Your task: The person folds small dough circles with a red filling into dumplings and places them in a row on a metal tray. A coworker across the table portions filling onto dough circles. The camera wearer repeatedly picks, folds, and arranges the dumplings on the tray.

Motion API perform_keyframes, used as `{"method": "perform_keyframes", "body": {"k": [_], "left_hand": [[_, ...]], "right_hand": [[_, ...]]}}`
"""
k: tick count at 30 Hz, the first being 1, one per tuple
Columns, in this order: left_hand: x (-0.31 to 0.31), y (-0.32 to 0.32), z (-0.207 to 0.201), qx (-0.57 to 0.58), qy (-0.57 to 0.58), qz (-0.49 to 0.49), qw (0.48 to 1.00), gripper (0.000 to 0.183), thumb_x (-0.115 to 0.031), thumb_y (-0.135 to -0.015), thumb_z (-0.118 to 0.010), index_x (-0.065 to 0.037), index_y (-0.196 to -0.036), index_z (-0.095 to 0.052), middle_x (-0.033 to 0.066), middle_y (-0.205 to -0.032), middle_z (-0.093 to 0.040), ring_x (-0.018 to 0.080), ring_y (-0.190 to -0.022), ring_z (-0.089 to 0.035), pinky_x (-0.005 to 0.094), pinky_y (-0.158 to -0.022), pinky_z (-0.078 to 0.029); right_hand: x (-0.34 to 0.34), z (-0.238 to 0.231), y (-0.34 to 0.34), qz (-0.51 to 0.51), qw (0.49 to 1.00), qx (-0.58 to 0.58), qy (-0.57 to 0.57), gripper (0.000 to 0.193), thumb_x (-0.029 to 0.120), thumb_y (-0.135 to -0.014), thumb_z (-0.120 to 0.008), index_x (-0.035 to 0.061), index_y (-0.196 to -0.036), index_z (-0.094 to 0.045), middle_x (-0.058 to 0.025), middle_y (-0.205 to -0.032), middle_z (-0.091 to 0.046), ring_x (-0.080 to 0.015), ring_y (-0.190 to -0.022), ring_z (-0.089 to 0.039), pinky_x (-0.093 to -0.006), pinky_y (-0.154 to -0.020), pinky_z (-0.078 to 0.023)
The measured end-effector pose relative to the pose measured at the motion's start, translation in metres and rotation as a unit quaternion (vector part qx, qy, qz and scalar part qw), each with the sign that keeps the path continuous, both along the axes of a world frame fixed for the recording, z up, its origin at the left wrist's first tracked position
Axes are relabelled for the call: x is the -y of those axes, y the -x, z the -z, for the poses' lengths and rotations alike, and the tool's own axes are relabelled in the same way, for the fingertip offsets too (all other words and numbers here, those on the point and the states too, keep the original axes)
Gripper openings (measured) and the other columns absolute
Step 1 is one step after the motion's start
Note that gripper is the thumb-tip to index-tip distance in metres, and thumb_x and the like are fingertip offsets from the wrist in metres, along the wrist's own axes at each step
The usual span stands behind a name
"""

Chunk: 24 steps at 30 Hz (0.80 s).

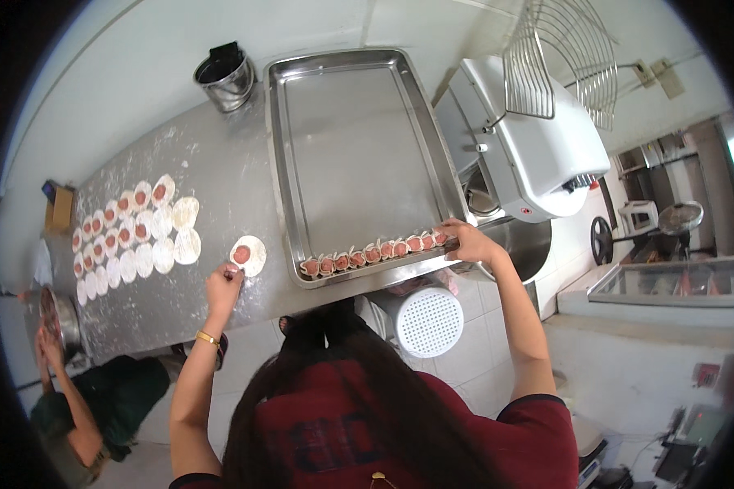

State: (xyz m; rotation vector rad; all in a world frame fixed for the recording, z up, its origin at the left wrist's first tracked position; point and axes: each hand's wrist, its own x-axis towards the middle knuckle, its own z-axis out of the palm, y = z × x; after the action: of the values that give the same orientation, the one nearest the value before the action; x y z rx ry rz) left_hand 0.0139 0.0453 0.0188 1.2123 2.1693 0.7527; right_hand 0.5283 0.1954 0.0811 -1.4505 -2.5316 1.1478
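My left hand (pixel 223 287) is closed, its fingertips at the lower left edge of a round dough wrapper (pixel 255 247) with a ball of pink filling (pixel 241 254). Whether they grip that edge I cannot tell. Inside a large metal tray (pixel 279 175), a row of filled dumplings (pixel 373 253) with pink tops lines the near side. Over the tray's near right corner, my right hand (pixel 470 243) has its fingers around the dumpling (pixel 439 236) at the row's right end. On the floured steel table, rows of round wrappers (pixel 163 254) lie at the left, several bearing filling.
A metal pail (pixel 226 81) stands behind the tray's far left corner. Right of the tray is a white machine (pixel 523 138) with a wire guard (pixel 567 61). A white stool (pixel 429 321) is below the table edge. At far left a co-worker's hands (pixel 49 342) are at a metal bowl (pixel 67 326).
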Motion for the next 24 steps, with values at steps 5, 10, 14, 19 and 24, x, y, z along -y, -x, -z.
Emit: {"method": "perform_keyframes", "body": {"k": [5,10,14,19,24], "left_hand": [[0.021,-0.017,0.009,0.004,-0.047,-0.072,0.996,0.016,-0.012,-0.076,-0.068,0.002,-0.083,-0.066,0.0131,-0.066,-0.065,0.0203,-0.059,-0.063,0.0328,-0.059,-0.048],[0.026,-0.029,0.016,-0.006,-0.085,-0.100,0.991,0.017,-0.012,-0.075,-0.069,0.002,-0.084,-0.066,0.0146,-0.067,-0.064,0.0238,-0.060,-0.062,0.0346,-0.060,-0.048],[0.025,-0.026,0.018,-0.012,-0.092,-0.089,0.992,0.017,-0.013,-0.076,-0.070,0.001,-0.084,-0.067,0.0117,-0.065,-0.064,0.0170,-0.057,-0.060,0.0306,-0.057,-0.047],[0.025,-0.024,0.017,-0.020,-0.087,-0.067,0.994,0.016,-0.012,-0.075,-0.069,0.001,-0.084,-0.066,0.0154,-0.068,-0.065,0.0248,-0.061,-0.063,0.0347,-0.060,-0.048],[0.027,-0.023,0.021,0.020,-0.097,-0.080,0.992,0.016,-0.011,-0.076,-0.068,0.001,-0.085,-0.065,0.0161,-0.071,-0.066,0.0255,-0.063,-0.064,0.0352,-0.062,-0.049]], "right_hand": [[-0.005,0.004,0.003,0.016,0.999,0.013,0.033,0.070,0.004,-0.050,-0.078,0.0005,-0.118,-0.060,-0.0165,-0.115,-0.056,-0.0339,-0.104,-0.058,-0.0369,-0.092,-0.048],[-0.010,0.005,0.004,0.006,0.999,0.036,0.037,0.072,0.005,-0.047,-0.081,0.0055,-0.116,-0.063,-0.0141,-0.113,-0.057,-0.0315,-0.103,-0.059,-0.0360,-0.092,-0.049],[-0.016,0.004,0.005,-0.037,0.996,0.076,0.011,0.072,0.009,-0.047,-0.083,0.0070,-0.116,-0.064,-0.0143,-0.114,-0.057,-0.0318,-0.102,-0.060,-0.0363,-0.091,-0.049],[-0.020,0.009,0.007,-0.042,0.994,0.094,0.041,0.073,0.014,-0.047,-0.084,0.0071,-0.117,-0.064,-0.0142,-0.113,-0.057,-0.0321,-0.103,-0.059,-0.0370,-0.091,-0.048],[-0.022,-0.001,0.013,-0.053,0.985,0.137,0.088,0.076,0.016,-0.047,-0.085,0.0049,-0.119,-0.061,-0.0161,-0.112,-0.057,-0.0333,-0.107,-0.057,-0.0383,-0.092,-0.047]]}}
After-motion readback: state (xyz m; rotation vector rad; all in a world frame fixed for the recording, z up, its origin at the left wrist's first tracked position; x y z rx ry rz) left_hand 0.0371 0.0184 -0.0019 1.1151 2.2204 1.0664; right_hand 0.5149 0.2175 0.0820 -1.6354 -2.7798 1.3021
